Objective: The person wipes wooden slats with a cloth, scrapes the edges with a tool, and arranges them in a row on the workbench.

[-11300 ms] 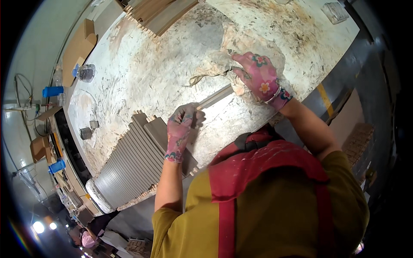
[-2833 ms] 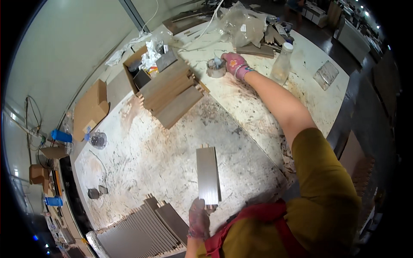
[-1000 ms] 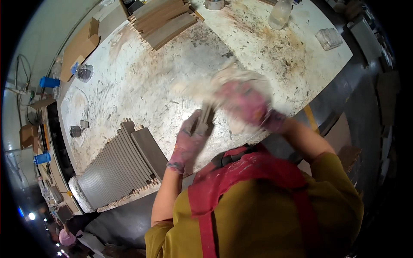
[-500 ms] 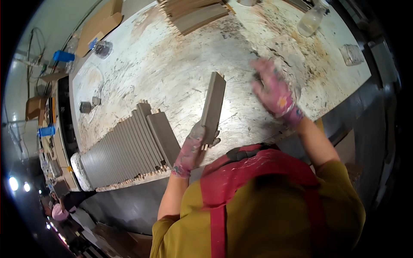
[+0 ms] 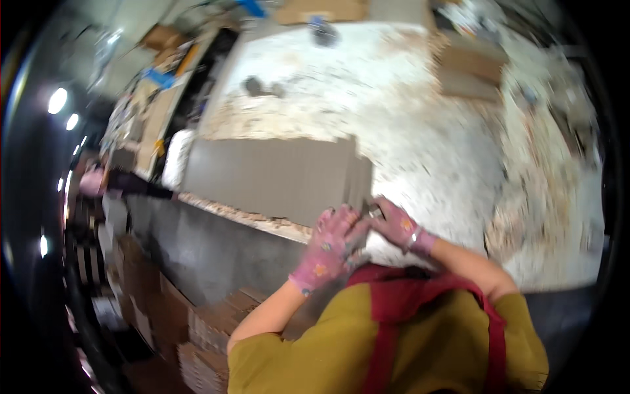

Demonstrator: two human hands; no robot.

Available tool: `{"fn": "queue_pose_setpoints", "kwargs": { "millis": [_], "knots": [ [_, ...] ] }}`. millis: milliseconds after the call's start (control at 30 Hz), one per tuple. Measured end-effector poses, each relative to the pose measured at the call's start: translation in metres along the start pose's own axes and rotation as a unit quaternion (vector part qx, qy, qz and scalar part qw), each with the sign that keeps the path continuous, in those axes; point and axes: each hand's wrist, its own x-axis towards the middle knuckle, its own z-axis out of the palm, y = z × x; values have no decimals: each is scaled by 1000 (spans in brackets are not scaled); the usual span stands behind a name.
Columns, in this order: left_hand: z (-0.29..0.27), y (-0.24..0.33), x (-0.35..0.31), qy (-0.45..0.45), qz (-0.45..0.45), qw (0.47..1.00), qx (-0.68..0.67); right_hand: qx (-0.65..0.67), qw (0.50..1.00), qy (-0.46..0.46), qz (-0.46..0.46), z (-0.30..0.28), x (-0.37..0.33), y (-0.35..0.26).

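A row of long grey strips [image 5: 269,177] lies side by side on the pale worktable, its far and near ends uneven. At the row's right end a few strips [image 5: 358,176] stand out beyond the others. My left hand [image 5: 331,246], in a pink patterned glove, rests at the near ends of these strips with its fingers spread. My right hand [image 5: 394,224], gloved alike, bends its fingers close by the near right corner of the row, beside my left fingertips. What is between the right fingers is dark and blurred, so I cannot make it out.
A white padded roll [image 5: 177,157] stands at the row's left end. Another stack of grey-brown strips [image 5: 469,69] lies at the far right. Small dark weights [image 5: 254,86] sit beyond the row. Cardboard [image 5: 203,361] is piled below the table edge; a person [image 5: 93,182] is far left.
The view has swung left. The strip that my left hand held upright is no longer apart from the row. My right hand has come from the right side to beside my left hand.
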Motion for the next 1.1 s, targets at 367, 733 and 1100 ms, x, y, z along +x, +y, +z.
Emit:
{"fn": "queue_pose_setpoints", "kwargs": {
  "millis": [367,733,1100],
  "knots": [
    [40,-60,-33,78,151,973,154,50,997,-29,44,20,18,-6],
    [-4,-48,20,33,268,961,-62,-238,925,296,1,-123,-112,24],
    [102,77,124,-17,279,956,-85,-400,740,510,184,-128,-229,134]
  ]
}}
